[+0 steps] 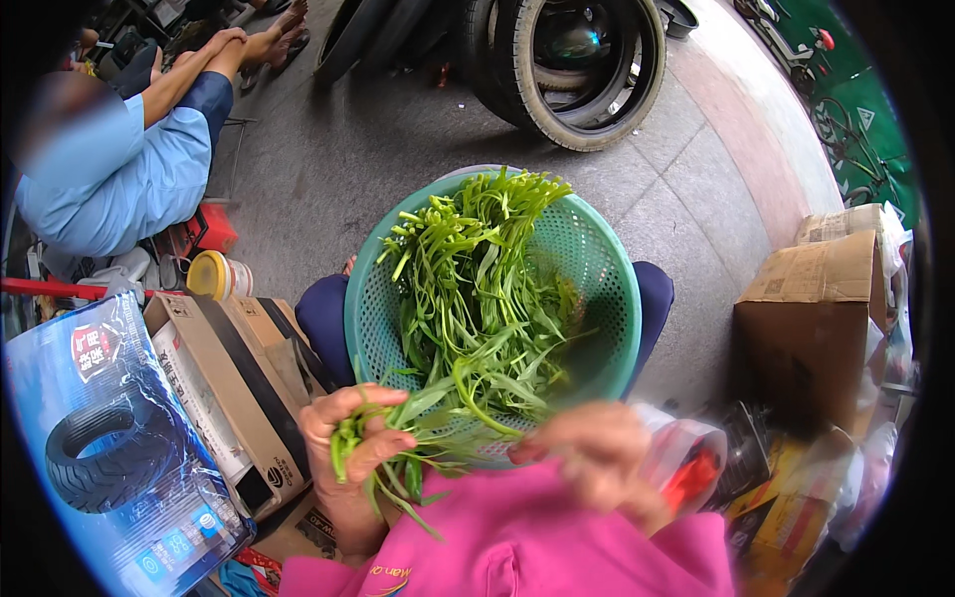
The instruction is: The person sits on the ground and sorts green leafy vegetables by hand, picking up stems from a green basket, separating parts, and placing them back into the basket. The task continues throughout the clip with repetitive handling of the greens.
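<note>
A green perforated plastic basket (629, 289) sits between my knees, with a heap of water spinach (468, 289) piled mostly in its left and middle part. The cut stem ends point toward the far rim. At the basket's near left edge, my left hand (343, 488) is closed round a small bunch of water spinach sprigs (408, 468), thumb and fingers pressed on the stems. Across from it, my right hand (597, 458) is over the near right rim, smeared by motion. One curved stem (477, 410) reaches close to its fingertips; whether they grip it is unclear.
Tyres (522, 75) stand on the paved floor ahead. At left are a blue tyre-picture box (109, 448), cardboard cartons (224, 388) and a yellow-lidded tub (207, 275); a person in light blue (119, 179) sits beyond. To my right are a brown carton (806, 318) and plastic bags (686, 458).
</note>
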`<state>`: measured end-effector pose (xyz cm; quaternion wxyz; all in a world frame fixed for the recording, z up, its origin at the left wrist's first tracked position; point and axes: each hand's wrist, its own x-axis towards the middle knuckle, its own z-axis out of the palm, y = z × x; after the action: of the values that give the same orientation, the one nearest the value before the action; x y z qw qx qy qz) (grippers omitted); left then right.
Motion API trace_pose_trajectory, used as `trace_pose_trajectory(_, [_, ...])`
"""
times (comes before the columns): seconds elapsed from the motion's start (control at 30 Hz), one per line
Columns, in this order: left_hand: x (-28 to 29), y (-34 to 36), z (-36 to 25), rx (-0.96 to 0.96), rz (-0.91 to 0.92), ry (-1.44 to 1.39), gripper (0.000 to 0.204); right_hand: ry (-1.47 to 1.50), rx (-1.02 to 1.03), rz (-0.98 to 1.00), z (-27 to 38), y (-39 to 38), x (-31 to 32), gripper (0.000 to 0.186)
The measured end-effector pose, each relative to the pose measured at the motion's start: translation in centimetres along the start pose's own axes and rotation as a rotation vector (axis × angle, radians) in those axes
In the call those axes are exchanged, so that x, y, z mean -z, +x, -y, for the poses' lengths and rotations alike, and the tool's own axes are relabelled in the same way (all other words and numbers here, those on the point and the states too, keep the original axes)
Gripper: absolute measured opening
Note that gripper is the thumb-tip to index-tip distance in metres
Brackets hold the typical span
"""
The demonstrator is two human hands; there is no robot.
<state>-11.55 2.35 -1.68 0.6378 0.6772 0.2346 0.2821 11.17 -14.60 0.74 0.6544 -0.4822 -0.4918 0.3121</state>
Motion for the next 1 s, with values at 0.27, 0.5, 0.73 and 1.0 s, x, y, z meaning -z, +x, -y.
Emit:
trace_pose_trajectory(0.27, [-5.4,3.4,0.1,0.152,0.168,-0.284,0.022,0.693,-0.742,-0.387,-2.8,0.7,1.7,0.035])
trace_pose_trajectory(0.5, [-4.9,3.7,-1.0,0.469,0.179,-0.188,0.013,-0.299,-0.194,-0.241,-4.8,1.1,1.2,0.026])
trace_pose_trajectory(0.73, [-3.8,4.0,0.3,0.512,0.277,-0.12,0.016,-0.853,0.16,0.109,-3.6,2.3,0.8,0.032])
trace_pose_trajectory(1.0, [-4.1,2.8,-0.3,0.357,0.34,0.044,0.017,-0.739,0.133,0.192,-3.2,2.1,0.3,0.031])
